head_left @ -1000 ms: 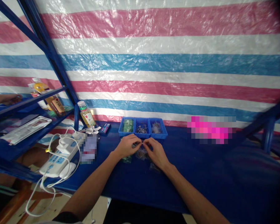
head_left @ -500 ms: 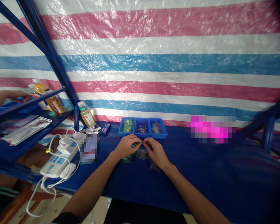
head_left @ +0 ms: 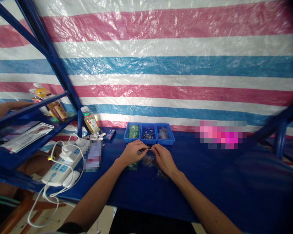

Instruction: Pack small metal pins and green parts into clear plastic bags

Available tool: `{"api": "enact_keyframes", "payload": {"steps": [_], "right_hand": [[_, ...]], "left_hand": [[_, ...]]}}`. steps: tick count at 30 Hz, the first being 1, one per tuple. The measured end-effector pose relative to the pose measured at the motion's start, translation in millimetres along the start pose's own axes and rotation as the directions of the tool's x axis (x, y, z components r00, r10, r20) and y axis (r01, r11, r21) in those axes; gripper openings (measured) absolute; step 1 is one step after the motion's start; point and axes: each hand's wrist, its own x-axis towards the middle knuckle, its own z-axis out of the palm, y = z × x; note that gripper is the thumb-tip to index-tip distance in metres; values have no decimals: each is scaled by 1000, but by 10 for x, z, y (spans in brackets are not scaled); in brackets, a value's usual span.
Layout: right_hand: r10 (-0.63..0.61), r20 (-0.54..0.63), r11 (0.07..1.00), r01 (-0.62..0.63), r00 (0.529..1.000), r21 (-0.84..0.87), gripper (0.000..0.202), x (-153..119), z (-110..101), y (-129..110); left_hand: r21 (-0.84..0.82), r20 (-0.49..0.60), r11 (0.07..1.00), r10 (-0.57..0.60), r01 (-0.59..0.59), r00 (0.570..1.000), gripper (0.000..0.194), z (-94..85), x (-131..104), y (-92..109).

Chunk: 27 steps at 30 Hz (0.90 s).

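Observation:
My left hand [head_left: 134,151] and my right hand [head_left: 164,157] meet fingertip to fingertip above the blue table, both closed in a pinch. Between them is a small thin metal piece [head_left: 149,148], gripped from both sides; its exact kind is too small to make out. Just beyond stand three joined blue bins: one with green packets [head_left: 133,131], one with loose dark metal pieces [head_left: 148,134], one with clear plastic bits [head_left: 163,133]. Under my hands lie small clear bags [head_left: 150,160] and green packets [head_left: 132,166], partly covered.
To the left are a white power strip [head_left: 57,169] with looping cables, a drink bottle [head_left: 90,119] and a small blue box [head_left: 109,134]. Another person's arm [head_left: 9,109] reaches behind the blue frame bar. A blurred pink patch [head_left: 219,134] is at the right.
My right fingertips have shifted slightly along the small metal piece, while my left hand stays put. The other person's hand at the left has moved partly behind the frame bar.

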Motion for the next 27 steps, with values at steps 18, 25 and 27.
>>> {"api": "enact_keyframes", "payload": {"steps": [18, 25, 27], "right_hand": [[54, -104, 996, -47, 993, 72, 15, 10, -33, 35], [10, -136, 989, 10, 991, 147, 10, 4, -24, 28], [0, -138, 988, 22, 990, 156, 10, 1, -19, 21]], "left_hand": [[-28, -45, 1000, -13, 12, 999, 16, -59, 16, -1], [-28, -38, 999, -17, 16, 999, 15, -46, 11, -4], [-22, -35, 1000, -15, 14, 999, 16, -34, 8, -1]]}}
